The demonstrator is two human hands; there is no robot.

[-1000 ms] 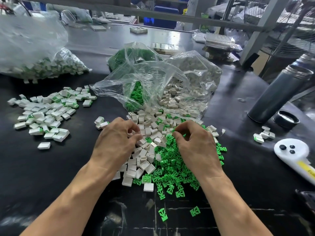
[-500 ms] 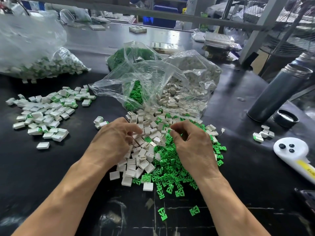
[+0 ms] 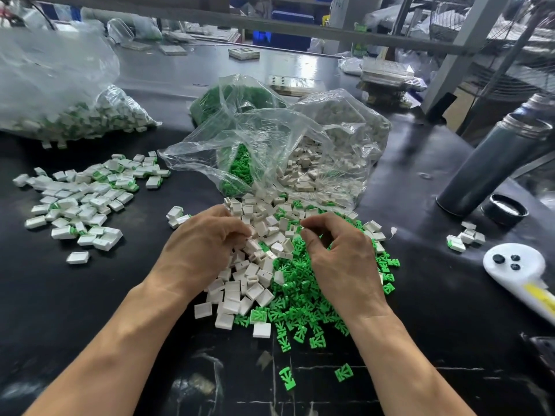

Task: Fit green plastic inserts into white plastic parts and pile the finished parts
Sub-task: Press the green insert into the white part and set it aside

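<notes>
Loose white plastic parts point(image 3: 258, 283) and green inserts point(image 3: 303, 313) lie heaped together on the black table point(image 3: 90, 310) in front of me. My left hand point(image 3: 204, 244) is over the white side, its fingers curled down round a white part; the fingertips are partly hidden. My right hand point(image 3: 339, 259) hovers above the green side. Its thumb and forefinger curl towards each other with nothing visible between them. A pile of finished parts point(image 3: 81, 202), white with green showing, lies to the left.
Behind the heap, an open clear bag point(image 3: 300, 145) spills white parts and green inserts. A second bag point(image 3: 75, 121) holds finished parts at far left. On the right are a grey flask point(image 3: 492, 163), its cap point(image 3: 504, 210), a white handheld device point(image 3: 507, 265) and a few parts point(image 3: 465, 238).
My right hand has lifted slightly off the green inserts and its thumb and forefinger have drawn apart from the heap. My left hand stays dug into the white parts.
</notes>
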